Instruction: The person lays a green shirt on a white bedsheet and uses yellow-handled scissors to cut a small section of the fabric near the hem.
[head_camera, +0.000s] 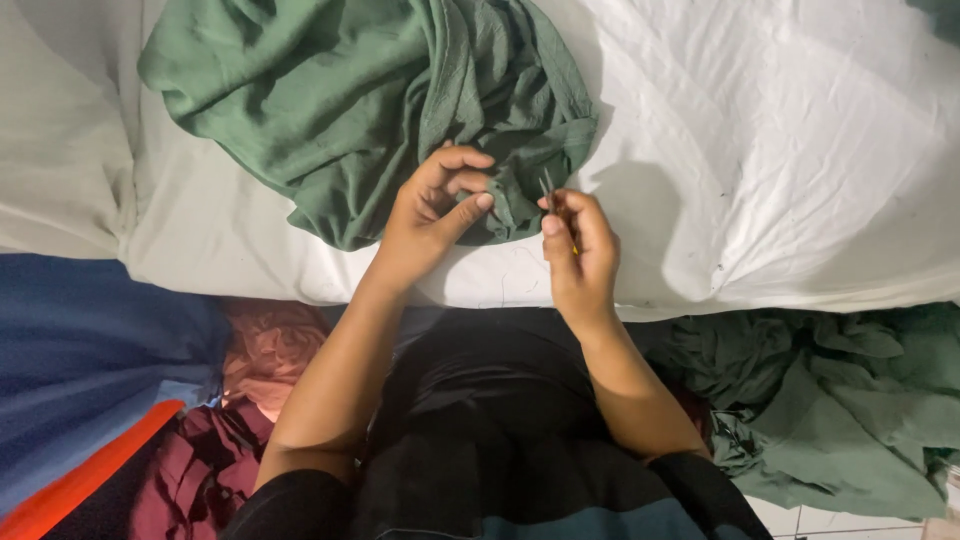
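Observation:
A crumpled green cloth lies on a white sheet in front of me. My left hand pinches a fold at the cloth's lower right edge between thumb and fingers. My right hand is just to the right of it, fingers closed on a thin metal tool with a yellowish part showing below the fingers; its tip points up toward the pinched fold. Whether the tip touches the cloth is unclear.
Another pile of green cloth lies at the lower right. A blue fabric with an orange stripe is at the left, with pink cloth and dark red cloth beside it. Black clothing covers my lap.

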